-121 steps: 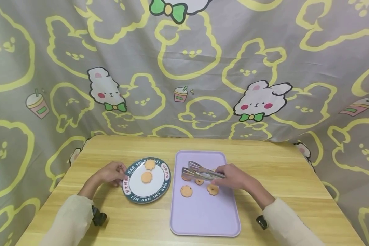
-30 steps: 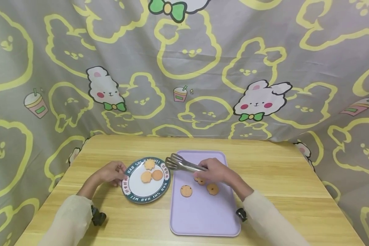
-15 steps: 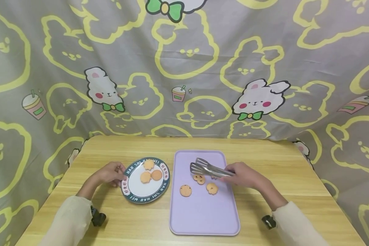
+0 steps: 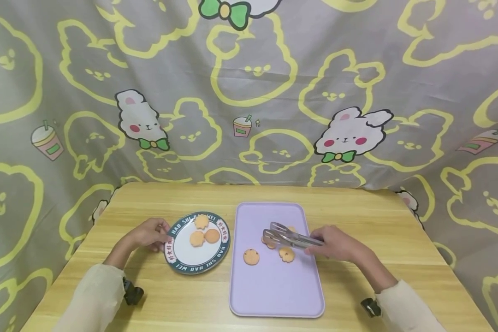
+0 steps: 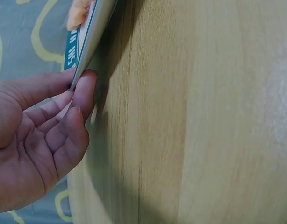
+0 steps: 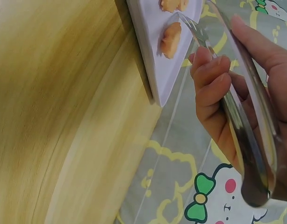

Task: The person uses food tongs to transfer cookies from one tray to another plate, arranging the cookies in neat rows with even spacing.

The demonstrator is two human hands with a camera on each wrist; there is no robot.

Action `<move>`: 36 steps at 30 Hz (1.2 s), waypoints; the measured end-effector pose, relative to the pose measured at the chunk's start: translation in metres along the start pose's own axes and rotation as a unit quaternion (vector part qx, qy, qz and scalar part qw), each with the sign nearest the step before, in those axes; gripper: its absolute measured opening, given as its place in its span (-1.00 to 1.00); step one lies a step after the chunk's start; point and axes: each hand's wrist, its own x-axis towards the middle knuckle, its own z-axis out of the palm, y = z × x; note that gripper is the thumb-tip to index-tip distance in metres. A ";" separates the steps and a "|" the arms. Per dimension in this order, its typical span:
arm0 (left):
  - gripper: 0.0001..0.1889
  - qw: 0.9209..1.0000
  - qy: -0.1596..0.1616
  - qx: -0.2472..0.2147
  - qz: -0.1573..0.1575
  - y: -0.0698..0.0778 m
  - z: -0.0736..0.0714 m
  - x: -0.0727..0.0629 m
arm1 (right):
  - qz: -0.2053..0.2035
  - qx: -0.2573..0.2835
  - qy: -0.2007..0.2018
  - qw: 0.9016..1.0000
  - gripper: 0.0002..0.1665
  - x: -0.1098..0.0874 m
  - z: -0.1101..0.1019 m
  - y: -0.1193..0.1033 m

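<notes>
Fingers (image 6: pixel 213 77) of the right hand (image 4: pixel 334 243) curl round one arm of shiny metal tongs (image 6: pixel 253 189), with the thumb along the other, and the two arms stand spread. Their slotted heads hang over a golden-brown biscuit (image 4: pixel 270 243), mostly hidden; whether they touch it I cannot tell. The left hand (image 4: pixel 150 234) pinches the edge of a round plate (image 4: pixel 182 246), white and glossy in the middle, with a dark green lettered rim.

About the tongs, on a smooth lilac tray (image 4: pixel 275 290) with rounded corners and a low raised lip, lie more dry, matt biscuits: a round disc with small dark marks (image 4: pixel 251 257), to the left and nearer the person; a scalloped one with a dimpled centre (image 4: pixel 287 254), just below the metal arms; and a pale piece (image 4: pixel 291 229) partly behind them. Three others rest on the plate: two with notched edges (image 4: pixel 201 222) and a plain round one (image 4: pixel 212 236).

The biscuits sit around mid-tray, the lilac surface running on towards the near edge. The plate lies just beside the tray's left edge. Pale wood-grain counter (image 4: pixel 390 272) stretches out on both sides, and a grey cloth printed with yellow outlines (image 4: pixel 199 159) hangs along its far edge.
</notes>
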 end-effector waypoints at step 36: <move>-0.72 1.000 0.002 0.001 0.004 0.000 0.000 0.001 | -0.040 0.053 -0.004 0.998 -0.66 0.010 0.000 -0.017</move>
